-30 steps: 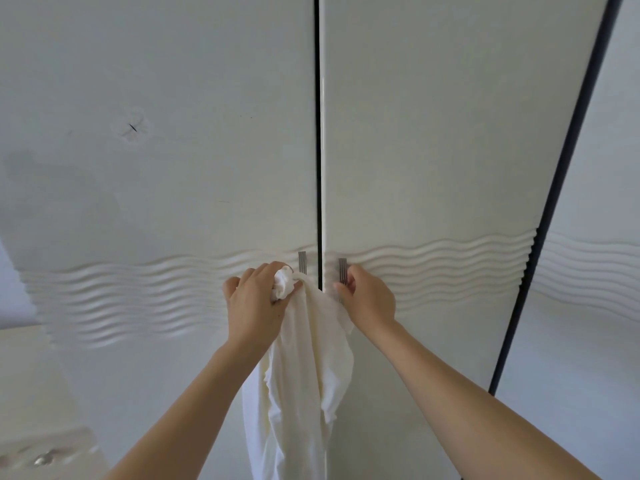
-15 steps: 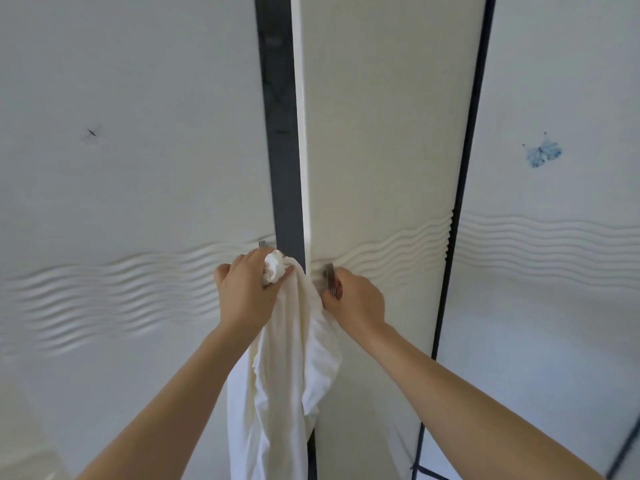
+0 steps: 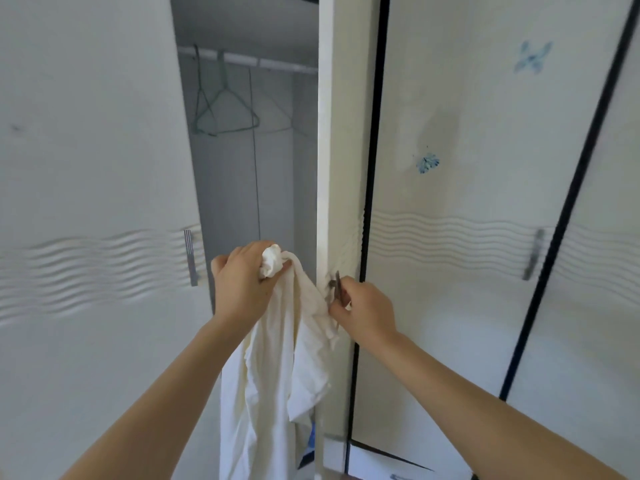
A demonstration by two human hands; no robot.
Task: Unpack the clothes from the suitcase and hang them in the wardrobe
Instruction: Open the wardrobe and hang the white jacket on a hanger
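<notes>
A white garment [image 3: 270,393] is being held in the left grip [image 3: 242,282] at frame centre, its long axis hanging straight down. The door handle [image 3: 337,289] is being clasped by the right grip [image 3: 363,310]. The wardrobe opening [image 3: 242,185] is showing above, between the door edges.

No text, label, brand or number can be read anywhere on the wardrobe doors [image 3: 485,237].

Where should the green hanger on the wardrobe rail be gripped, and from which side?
Likely the neck just under the hook of the green hanger, reached from the front through the open doorway: it hangs on the rail with the neck clear. The left hand holds the white garment, so the right hand, on the door handle, would take the grip.
</notes>
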